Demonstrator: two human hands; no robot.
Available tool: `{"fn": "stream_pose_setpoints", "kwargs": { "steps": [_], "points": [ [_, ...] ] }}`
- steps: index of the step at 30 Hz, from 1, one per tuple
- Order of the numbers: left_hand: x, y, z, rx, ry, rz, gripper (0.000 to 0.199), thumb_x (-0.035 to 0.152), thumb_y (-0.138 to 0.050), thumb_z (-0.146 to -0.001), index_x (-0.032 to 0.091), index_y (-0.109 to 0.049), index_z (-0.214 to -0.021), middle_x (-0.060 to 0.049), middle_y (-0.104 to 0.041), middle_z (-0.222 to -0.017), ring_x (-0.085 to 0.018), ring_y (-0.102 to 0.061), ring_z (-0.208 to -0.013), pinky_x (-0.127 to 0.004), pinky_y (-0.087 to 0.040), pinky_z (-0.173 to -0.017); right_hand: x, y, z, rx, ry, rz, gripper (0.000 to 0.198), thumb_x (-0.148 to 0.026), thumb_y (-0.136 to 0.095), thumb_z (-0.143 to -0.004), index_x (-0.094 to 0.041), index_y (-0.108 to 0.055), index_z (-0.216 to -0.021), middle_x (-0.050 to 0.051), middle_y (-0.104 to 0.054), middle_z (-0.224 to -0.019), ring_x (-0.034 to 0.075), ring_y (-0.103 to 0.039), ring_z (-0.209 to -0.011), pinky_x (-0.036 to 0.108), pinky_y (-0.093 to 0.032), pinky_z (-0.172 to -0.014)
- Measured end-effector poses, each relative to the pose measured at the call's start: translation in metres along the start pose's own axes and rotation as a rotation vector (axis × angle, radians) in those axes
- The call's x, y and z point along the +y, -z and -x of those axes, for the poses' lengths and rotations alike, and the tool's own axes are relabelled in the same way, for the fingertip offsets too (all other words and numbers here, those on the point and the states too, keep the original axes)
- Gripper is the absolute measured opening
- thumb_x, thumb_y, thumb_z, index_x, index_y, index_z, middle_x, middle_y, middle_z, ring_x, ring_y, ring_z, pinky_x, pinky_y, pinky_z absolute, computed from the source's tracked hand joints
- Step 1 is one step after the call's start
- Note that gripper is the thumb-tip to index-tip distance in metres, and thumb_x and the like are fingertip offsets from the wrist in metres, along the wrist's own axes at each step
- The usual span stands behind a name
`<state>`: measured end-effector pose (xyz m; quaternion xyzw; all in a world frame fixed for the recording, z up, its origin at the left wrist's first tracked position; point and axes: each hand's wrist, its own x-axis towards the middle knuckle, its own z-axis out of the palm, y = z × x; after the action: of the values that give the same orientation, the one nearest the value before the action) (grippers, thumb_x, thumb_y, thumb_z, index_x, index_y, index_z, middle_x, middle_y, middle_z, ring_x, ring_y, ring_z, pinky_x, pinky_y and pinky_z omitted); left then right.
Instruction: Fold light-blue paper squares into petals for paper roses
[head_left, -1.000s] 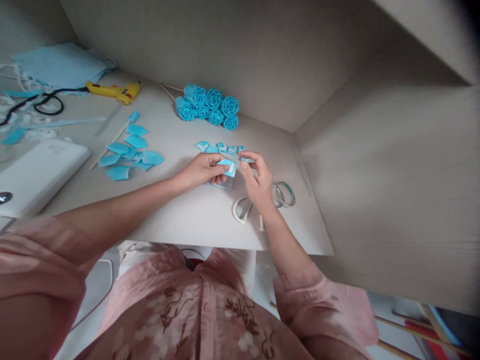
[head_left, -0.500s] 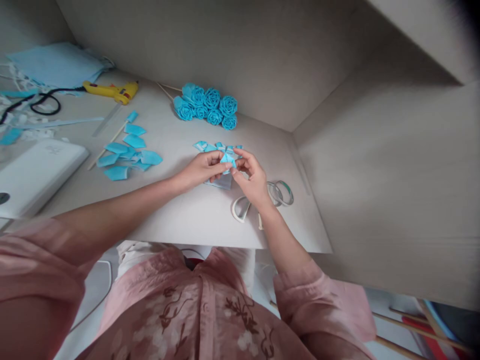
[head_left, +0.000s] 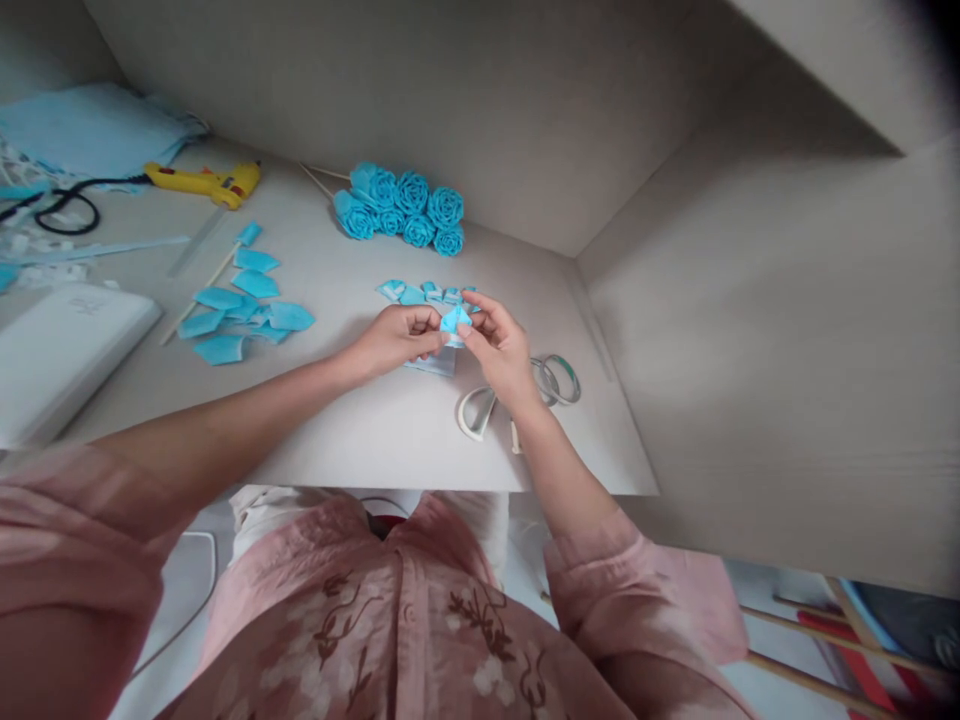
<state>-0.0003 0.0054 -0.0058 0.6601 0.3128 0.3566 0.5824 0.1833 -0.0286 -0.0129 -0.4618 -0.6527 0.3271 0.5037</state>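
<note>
Between my two hands is a small folded blue piece point(head_left: 454, 322) with a pointed top, of paper or thin fabric. My left hand point(head_left: 405, 335) pinches its left side, and my right hand point(head_left: 496, 340) grips its right side with thumb and fingers. Just behind the hands lies a row of folded blue pieces point(head_left: 411, 294), partly hidden by my fingers. A pale flat sheet point(head_left: 433, 362) lies on the table below my hands. Scissors with white handles point(head_left: 475, 414) rest partly under my right wrist, next to tape rolls point(head_left: 564, 380).
Several blue fabric roses point(head_left: 416, 210) on sticks lie at the back. To the left are cut blue petals point(head_left: 255, 310), a stick point(head_left: 206, 290), a yellow glue gun point(head_left: 206, 184), a white box-shaped device point(head_left: 71, 350) and a stack of blue sheets point(head_left: 97, 125). A wall point(head_left: 750, 330) stands at the right.
The folded blue piece has turned in my fingers, so its point now faces up. My left thumb has drawn back to its left edge. The whole view has shifted slightly.
</note>
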Motion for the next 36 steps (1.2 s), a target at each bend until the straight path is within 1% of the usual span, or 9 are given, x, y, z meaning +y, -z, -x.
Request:
{"fn": "stream_pose_setpoints", "kwargs": {
  "steps": [6,10,15,18,21,24,27,32,36],
  "points": [
    [0.005,0.0,0.001,0.062,0.0,0.067,0.031,0.044,-0.069,-0.072,0.016,-0.06,-0.08,0.002,-0.059,-0.062,-0.008,-0.05,-0.051,-0.019,-0.038,-0.046,-0.001,-0.001,0.0,0.007,0.003,0.01,0.049,-0.052,-0.066,-0.085,-0.027,-0.059,-0.125,0.001,-0.067,-0.086,0.017,-0.064,-0.084,0.035,-0.053,-0.085],
    [0.004,-0.001,0.0,0.071,-0.001,0.01,0.029,0.04,-0.073,-0.068,0.015,-0.058,-0.07,0.002,-0.057,-0.059,-0.007,-0.047,-0.049,-0.018,-0.035,-0.045,0.001,0.001,-0.003,-0.005,0.023,0.087,0.049,-0.057,-0.062,-0.087,-0.027,-0.06,-0.125,0.0,-0.066,-0.081,0.016,-0.063,-0.08,0.034,-0.054,-0.083],
    [0.002,0.001,-0.001,0.155,0.02,-0.003,0.024,0.034,-0.072,-0.069,0.015,-0.058,-0.068,0.001,-0.06,-0.06,-0.007,-0.048,-0.049,-0.018,-0.036,-0.045,0.004,0.037,-0.018,0.227,0.051,0.177,0.053,-0.066,-0.045,-0.092,-0.029,-0.059,-0.127,0.003,-0.069,-0.089,0.015,-0.065,-0.083,0.031,-0.054,-0.081],
    [0.002,0.002,-0.003,0.182,0.027,-0.006,0.025,0.033,-0.072,-0.07,0.016,-0.055,-0.064,0.001,-0.06,-0.06,-0.006,-0.047,-0.048,-0.018,-0.035,-0.044,0.001,0.064,-0.02,0.243,0.016,0.267,0.043,-0.057,-0.051,-0.092,-0.028,-0.063,-0.121,0.002,-0.07,-0.089,0.014,-0.065,-0.079,0.028,-0.054,-0.073],
    [0.001,0.002,-0.003,0.196,0.007,-0.013,0.027,0.032,-0.072,-0.071,0.016,-0.052,-0.062,0.0,-0.06,-0.059,-0.006,-0.047,-0.048,-0.017,-0.035,-0.044,-0.002,0.078,-0.009,0.166,-0.077,0.509,0.026,-0.037,-0.058,-0.09,-0.022,-0.071,-0.107,0.002,-0.074,-0.089,0.015,-0.066,-0.079,0.029,-0.054,-0.074],
    [0.001,0.001,-0.003,0.196,-0.009,-0.011,0.026,0.032,-0.072,-0.072,0.016,-0.053,-0.062,0.0,-0.06,-0.059,-0.006,-0.048,-0.049,-0.017,-0.036,-0.045,-0.003,0.077,0.008,0.053,-0.19,0.803,0.017,-0.026,-0.06,-0.086,-0.021,-0.075,-0.094,0.003,-0.076,-0.089,0.018,-0.069,-0.083,0.031,-0.051,-0.079],
    [0.0,-0.001,-0.003,0.185,-0.007,-0.001,0.024,0.031,-0.071,-0.072,0.016,-0.055,-0.063,0.001,-0.06,-0.059,-0.006,-0.048,-0.049,-0.017,-0.035,-0.045,-0.003,0.067,0.022,-0.005,-0.294,0.929,0.016,-0.03,-0.063,-0.086,-0.021,-0.075,-0.092,0.004,-0.078,-0.09,0.018,-0.07,-0.083,0.029,-0.05,-0.076],
    [-0.001,0.0,-0.003,0.141,-0.014,-0.012,0.021,0.032,-0.071,-0.071,0.015,-0.06,-0.065,0.001,-0.06,-0.057,-0.006,-0.046,-0.048,-0.018,-0.034,-0.044,-0.005,0.049,0.027,0.025,-0.346,1.054,0.015,-0.026,-0.063,-0.085,-0.022,-0.074,-0.095,0.005,-0.078,-0.096,0.02,-0.071,-0.087,0.028,-0.048,-0.075],
    [-0.001,0.0,-0.003,0.13,-0.034,-0.011,0.021,0.033,-0.07,-0.071,0.015,-0.061,-0.065,0.001,-0.059,-0.057,-0.006,-0.046,-0.048,-0.018,-0.035,-0.044,0.001,0.051,0.026,0.101,-0.374,1.02,0.016,-0.023,-0.059,-0.086,-0.022,-0.074,-0.089,0.005,-0.078,-0.091,0.019,-0.071,-0.086,0.028,-0.048,-0.075]
  ]
}}
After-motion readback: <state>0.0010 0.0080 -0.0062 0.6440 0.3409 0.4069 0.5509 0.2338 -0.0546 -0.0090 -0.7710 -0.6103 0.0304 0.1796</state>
